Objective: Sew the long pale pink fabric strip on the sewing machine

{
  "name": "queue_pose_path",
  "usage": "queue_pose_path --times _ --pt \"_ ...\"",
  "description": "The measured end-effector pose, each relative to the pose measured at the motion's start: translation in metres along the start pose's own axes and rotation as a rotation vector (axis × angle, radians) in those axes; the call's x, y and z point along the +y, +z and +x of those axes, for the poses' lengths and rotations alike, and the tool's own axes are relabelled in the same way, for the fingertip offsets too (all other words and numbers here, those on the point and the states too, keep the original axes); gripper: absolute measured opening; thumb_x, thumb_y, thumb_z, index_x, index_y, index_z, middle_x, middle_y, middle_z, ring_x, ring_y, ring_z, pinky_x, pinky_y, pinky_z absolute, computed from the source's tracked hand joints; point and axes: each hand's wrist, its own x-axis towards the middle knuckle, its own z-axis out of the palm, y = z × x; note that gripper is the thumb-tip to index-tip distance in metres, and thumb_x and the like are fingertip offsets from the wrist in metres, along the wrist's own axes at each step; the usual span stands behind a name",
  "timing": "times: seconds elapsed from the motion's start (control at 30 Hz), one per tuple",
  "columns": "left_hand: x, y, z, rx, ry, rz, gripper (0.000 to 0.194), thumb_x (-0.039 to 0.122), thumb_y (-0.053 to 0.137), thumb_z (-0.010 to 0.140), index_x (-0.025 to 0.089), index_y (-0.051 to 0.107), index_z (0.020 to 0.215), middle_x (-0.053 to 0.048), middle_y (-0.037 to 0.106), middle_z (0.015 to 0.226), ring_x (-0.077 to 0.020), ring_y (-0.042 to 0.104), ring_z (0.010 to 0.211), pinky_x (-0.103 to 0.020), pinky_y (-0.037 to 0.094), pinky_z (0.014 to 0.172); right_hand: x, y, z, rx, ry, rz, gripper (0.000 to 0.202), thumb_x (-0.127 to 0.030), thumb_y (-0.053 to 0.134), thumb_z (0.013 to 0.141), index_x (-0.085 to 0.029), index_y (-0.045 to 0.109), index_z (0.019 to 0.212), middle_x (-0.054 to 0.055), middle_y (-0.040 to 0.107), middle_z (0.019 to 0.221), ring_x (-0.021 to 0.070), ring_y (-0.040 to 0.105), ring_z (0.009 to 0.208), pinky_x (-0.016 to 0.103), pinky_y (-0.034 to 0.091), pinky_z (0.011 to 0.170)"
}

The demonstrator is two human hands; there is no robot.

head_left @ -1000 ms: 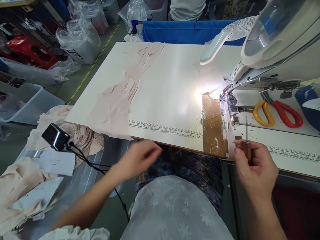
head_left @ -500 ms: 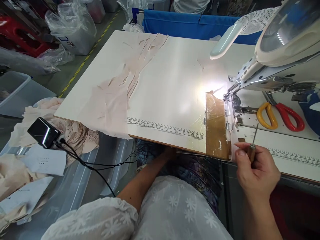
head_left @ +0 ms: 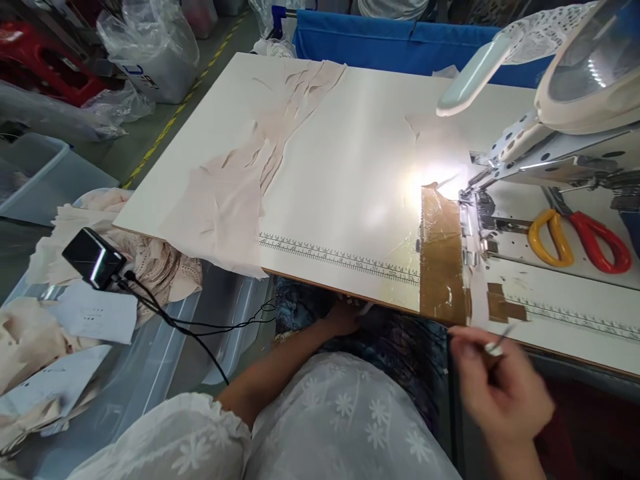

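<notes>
My right hand (head_left: 500, 387), blurred by motion, is closed round an awl (head_left: 495, 348) whose thin metal spike points up and right. Its thumb and forefinger are at the table's front edge, by the lower end of a narrow pale fabric strip (head_left: 479, 297). That strip runs down from the sewing machine's presser foot (head_left: 470, 197); whether the fingertips pinch it I cannot tell. Below the table edge, over my lap, my left hand (head_left: 345, 317) looks curled in shadow. A small pale sliver (head_left: 367, 308) shows beside its fingers; what they hold is unclear.
Sheer pale pink fabric (head_left: 220, 213) lies across the white table (head_left: 340, 173) at left. Brown tape (head_left: 441, 260) covers the table beside the presser foot. Scissors (head_left: 575, 240) with yellow and red handles lie right. A power bank (head_left: 94, 259) with cables rests on cloth at left.
My right hand has moved down and slightly left with the awl, whose spike has tilted over to the right. More of the pale strip shows. My left hand has come further into view.
</notes>
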Motion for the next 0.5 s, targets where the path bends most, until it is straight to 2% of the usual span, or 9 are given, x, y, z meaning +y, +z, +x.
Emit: queue_pose_path --times 0.03,0.1,0.17,0.2,0.27,0.4,0.5 --pt "0.002 0.0 -0.006 -0.063 0.004 -0.053 0.021 0.034 0.063 0.09 0.02 0.066 0.106 -0.002 0.07 0.096 -0.0165 0.067 0.08 -0.023 0.053 0.065 -0.002 0.008 -0.008 -0.164 -0.052 0.022 0.014 -0.02 0.056 0.088 -0.023 0.068 0.096 0.002 0.072 0.073 0.0145 0.064 0.052 0.024 0.05 0.047" --pt "0.007 -0.006 -0.017 -0.192 0.016 -0.196 0.015 0.031 0.063 0.088 0.02 0.068 0.097 0.001 0.072 0.083 -0.0139 0.067 0.07 -0.019 0.048 0.057 -0.001 0.03 -0.024 -0.388 -0.153 0.06 0.024 -0.02 0.046 0.092 -0.022 0.066 0.106 0.004 0.074 0.084 0.0186 0.072 0.07 0.028 0.058 0.06" --pt "0.011 -0.017 -0.029 -0.256 0.021 -0.291 0.013 0.029 0.059 0.09 0.019 0.067 0.089 0.001 0.073 0.082 -0.0132 0.068 0.07 -0.018 0.046 0.057 0.004 0.057 -0.039 -0.44 -0.209 0.024 0.031 -0.02 0.037 0.095 -0.019 0.064 0.109 0.009 0.074 0.097 0.0217 0.073 0.089 0.033 0.06 0.072" --pt "0.012 -0.024 -0.035 -0.275 0.012 -0.331 0.015 0.027 0.056 0.091 0.018 0.067 0.086 0.0 0.072 0.08 -0.0134 0.068 0.07 -0.018 0.044 0.057 0.008 0.069 -0.045 -0.5 -0.216 -0.008 0.034 -0.02 0.033 0.095 -0.018 0.063 0.111 0.01 0.074 0.1 0.0215 0.073 0.091 0.033 0.06 0.074" --pt "0.012 -0.038 -0.047 -0.3 -0.055 -0.44 0.019 0.027 0.053 0.091 0.017 0.064 0.081 -0.002 0.071 0.076 -0.0147 0.066 0.067 -0.02 0.042 0.056 0.017 0.086 -0.055 -0.588 -0.21 -0.068 0.035 -0.02 0.03 0.095 -0.017 0.064 0.107 0.009 0.075 0.095 0.0207 0.073 0.085 0.031 0.059 0.07" --pt "0.002 -0.075 -0.086 -0.312 -0.234 -0.641 0.032 0.033 0.051 0.09 0.017 0.049 0.061 -0.001 0.059 0.061 -0.0146 0.058 0.06 -0.023 0.036 0.056 0.038 0.093 -0.06 -0.64 -0.101 -0.236 0.03 -0.015 0.036 0.09 -0.018 0.066 0.095 0.01 0.072 0.086 0.0229 0.072 0.074 0.03 0.055 0.06" --pt "-0.017 -0.111 -0.144 -0.299 -0.215 -0.759 0.042 0.039 0.042 0.093 0.018 0.039 0.057 0.0 0.05 0.056 -0.0121 0.051 0.055 -0.023 0.037 0.057 0.055 0.089 -0.054 -0.617 0.073 -0.428 0.03 -0.011 0.037 0.088 -0.013 0.066 0.095 0.016 0.071 0.086 0.0238 0.069 0.059 0.028 0.045 0.045"
